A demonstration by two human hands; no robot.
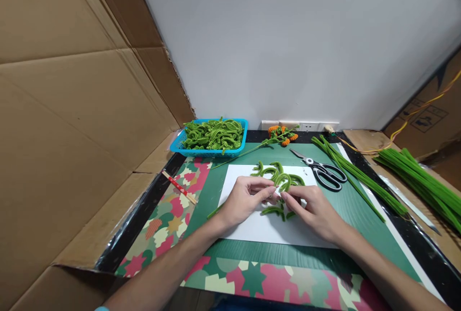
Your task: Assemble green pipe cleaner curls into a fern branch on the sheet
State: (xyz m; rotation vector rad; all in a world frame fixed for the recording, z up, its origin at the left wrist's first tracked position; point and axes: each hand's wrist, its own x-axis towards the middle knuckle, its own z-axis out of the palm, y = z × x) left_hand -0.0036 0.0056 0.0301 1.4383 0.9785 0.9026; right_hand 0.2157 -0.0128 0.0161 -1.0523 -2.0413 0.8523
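Note:
Over a white sheet of paper (241,234), my left hand (245,200) and my right hand (311,207) meet with thumbs and fingers pinched together. Between them is a curved green pipe cleaner (285,182), bent into an arch and gripped near its ends. More short curved green pipe cleaner pieces (272,210) lie on the paper around and beneath my fingers. Part of the held piece is hidden behind the fingertips. Black-handled scissors (326,175) rest beyond my right hand, their blades partly spread.
A blue basket (210,152) heaped with green pieces stands at the back left. Behind the paper lies a green stem with orange flowers (283,133). Long green pipe cleaners (360,181) lie to the right, chopsticks (179,187) to the left. Cardboard (72,123) walls the left side.

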